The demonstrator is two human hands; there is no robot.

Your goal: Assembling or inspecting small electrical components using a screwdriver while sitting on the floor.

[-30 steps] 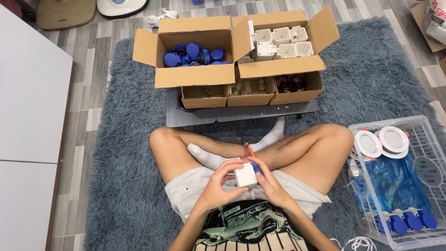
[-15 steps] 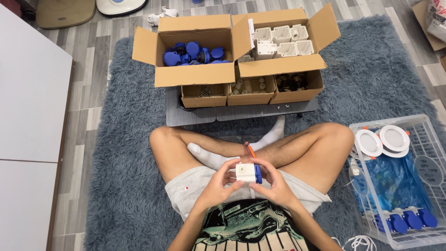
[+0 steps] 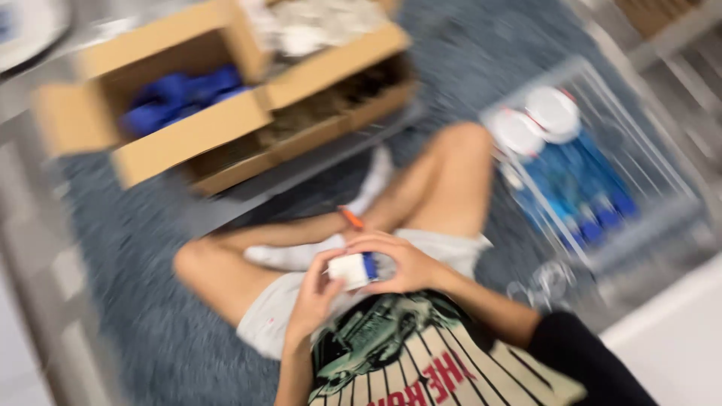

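Note:
I sit cross-legged on a grey-blue rug. Both hands hold a small white block with a blue part (image 3: 353, 269) over my lap. My left hand (image 3: 314, 297) grips its left side from below. My right hand (image 3: 398, 263) curls over its right side, and an orange stick-like item (image 3: 350, 217) pokes out just beyond the fingers. The picture is blurred and tilted.
An open cardboard box (image 3: 180, 135) with several blue round pieces (image 3: 180, 94) stands ahead on the left, a second open box with white pieces (image 3: 323, 30) beside it. A clear plastic bin (image 3: 639, 218) with white discs (image 3: 553, 113) and blue items sits to my right.
The view has swung right and tilted, blurring everything. My hands keep hold of the white and blue block in my lap, turned slightly.

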